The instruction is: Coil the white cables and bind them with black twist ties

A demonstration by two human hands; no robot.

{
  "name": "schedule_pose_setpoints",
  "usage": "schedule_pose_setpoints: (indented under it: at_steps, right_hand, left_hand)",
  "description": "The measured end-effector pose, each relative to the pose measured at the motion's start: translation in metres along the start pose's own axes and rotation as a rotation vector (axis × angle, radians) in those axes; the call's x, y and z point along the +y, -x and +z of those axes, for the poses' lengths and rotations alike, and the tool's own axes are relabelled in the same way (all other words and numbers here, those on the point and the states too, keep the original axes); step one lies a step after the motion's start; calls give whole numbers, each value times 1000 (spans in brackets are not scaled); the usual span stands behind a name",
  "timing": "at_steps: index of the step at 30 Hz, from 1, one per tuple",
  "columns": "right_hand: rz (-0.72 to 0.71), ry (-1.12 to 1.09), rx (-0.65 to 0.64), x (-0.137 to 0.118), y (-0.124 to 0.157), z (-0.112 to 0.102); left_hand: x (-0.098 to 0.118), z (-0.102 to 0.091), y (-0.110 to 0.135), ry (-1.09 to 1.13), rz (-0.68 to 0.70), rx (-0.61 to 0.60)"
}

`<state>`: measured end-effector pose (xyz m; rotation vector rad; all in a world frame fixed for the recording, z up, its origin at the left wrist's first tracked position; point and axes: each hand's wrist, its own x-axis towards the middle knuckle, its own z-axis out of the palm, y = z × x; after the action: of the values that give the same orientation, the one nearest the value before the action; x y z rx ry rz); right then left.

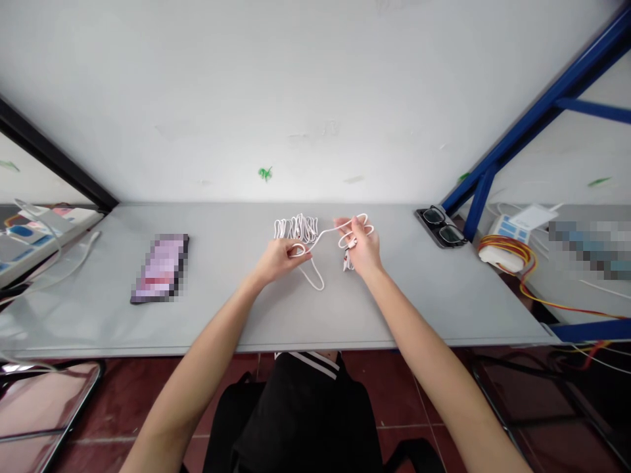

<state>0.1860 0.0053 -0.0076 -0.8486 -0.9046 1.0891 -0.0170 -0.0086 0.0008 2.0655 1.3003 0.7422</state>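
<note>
A thin white cable (326,232) runs between my two hands above the grey table. My left hand (282,260) pinches it, and a loose loop hangs down below the fingers. Around the fingers of my right hand (363,244) the same cable lies in loops, gripped between thumb and fingers. Just behind my left hand sits a row of coiled white cables (297,227) on the table. A small white bundle with a reddish bit (348,261) lies beside my right hand, partly hidden by it.
A phone with a blurred screen (160,268) lies on the left of the table (217,230). Glasses on a dark case (441,228) rest at the back right, near a blue metal frame (493,157). Red and yellow wires (513,253) tangle beyond it. A wall (315,98) rises behind.
</note>
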Motion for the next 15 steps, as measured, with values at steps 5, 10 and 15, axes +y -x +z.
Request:
schedule_pose_setpoints:
  at_steps: [5, 10, 15]
  right_hand:
    - [47, -76, -18, -8, -1, -4]
    - [167, -112, -86, -17, -2, -11]
    - [417, 176, -369, -20, 7, -9]
  left_hand:
    - [-1, -3, -1, -78, -56, 95]
    - [2, -4, -1, 162, -115, 181]
    - [4, 0, 1, 230, -77, 261]
